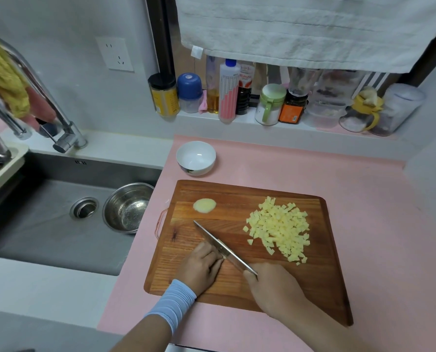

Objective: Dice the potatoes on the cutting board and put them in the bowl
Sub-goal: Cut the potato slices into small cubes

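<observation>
Potato dice (279, 228) are the story here, but take it from the near edge first. Right hand (275, 288) is wrapped tight round the knife (224, 247), handle buried in the fist, blade running diagonally away to the left with its tip down at the cutting board (168, 262). Left hand (201, 265), pale blue sleeve (172, 304) at the wrist, sits knuckles-up right against the blade's left side, fingers curled down onto the wood; whether there's a piece pinned under them, I can't tell, it's hidden.

Further up the board, to the right of the blade, there's the heap: small pale yellow cubes in a loose pile, a few strays round the near edge. Over at the far left of the board, well apart from the pile, one rounded potato piece (204, 205) lies by itself.

Just beyond the board's far left corner stands the white bowl (196, 168) on the pink mat (364, 199), upright, its glazed inside in plain view.

Off to the left, the sink (46, 224) with a steel bowl (126, 207) beside the drain, and the tap (64, 133) with a yellow cloth (1, 77) draped over it. At the back, a ledge of jars and bottles (227, 90), a wall socket (115, 54), and a white towel (313, 29) hanging above.
</observation>
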`<state>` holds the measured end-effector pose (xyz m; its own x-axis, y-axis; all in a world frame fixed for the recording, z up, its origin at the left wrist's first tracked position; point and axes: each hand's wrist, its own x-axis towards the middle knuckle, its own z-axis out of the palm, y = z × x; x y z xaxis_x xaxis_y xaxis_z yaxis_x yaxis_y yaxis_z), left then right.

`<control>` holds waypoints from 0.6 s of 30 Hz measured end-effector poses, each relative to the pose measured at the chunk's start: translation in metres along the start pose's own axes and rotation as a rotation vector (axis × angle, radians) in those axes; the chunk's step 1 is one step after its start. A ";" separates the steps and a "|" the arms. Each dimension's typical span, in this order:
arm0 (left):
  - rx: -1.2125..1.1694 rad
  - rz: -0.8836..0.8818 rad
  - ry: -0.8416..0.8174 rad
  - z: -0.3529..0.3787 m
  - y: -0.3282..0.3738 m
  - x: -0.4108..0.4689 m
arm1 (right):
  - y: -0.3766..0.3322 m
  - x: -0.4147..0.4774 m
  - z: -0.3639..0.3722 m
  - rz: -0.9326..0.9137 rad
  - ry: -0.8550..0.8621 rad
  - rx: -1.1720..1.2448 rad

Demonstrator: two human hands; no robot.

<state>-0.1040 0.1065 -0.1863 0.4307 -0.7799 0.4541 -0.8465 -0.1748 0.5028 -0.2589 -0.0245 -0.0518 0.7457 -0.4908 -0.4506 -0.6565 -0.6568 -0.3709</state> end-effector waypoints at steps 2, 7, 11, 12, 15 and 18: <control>-0.003 0.002 -0.001 -0.001 0.000 0.001 | 0.002 0.002 0.001 0.005 -0.017 0.003; -0.013 0.010 -0.003 0.000 -0.002 0.002 | -0.008 0.021 0.005 0.021 -0.049 0.055; -0.024 0.011 -0.007 0.000 -0.001 0.001 | -0.028 0.039 0.010 -0.009 -0.055 0.062; -0.026 0.008 -0.010 -0.001 -0.001 0.001 | -0.031 0.041 0.010 -0.012 -0.060 0.061; -0.026 0.003 -0.014 -0.002 -0.002 0.000 | -0.030 0.044 0.009 -0.003 -0.078 0.067; -0.021 0.003 -0.008 -0.002 -0.001 0.001 | -0.030 0.046 0.005 0.011 -0.089 0.064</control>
<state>-0.1024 0.1076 -0.1846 0.4254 -0.7855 0.4494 -0.8409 -0.1595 0.5172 -0.2057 -0.0246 -0.0660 0.7269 -0.4432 -0.5246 -0.6729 -0.6124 -0.4150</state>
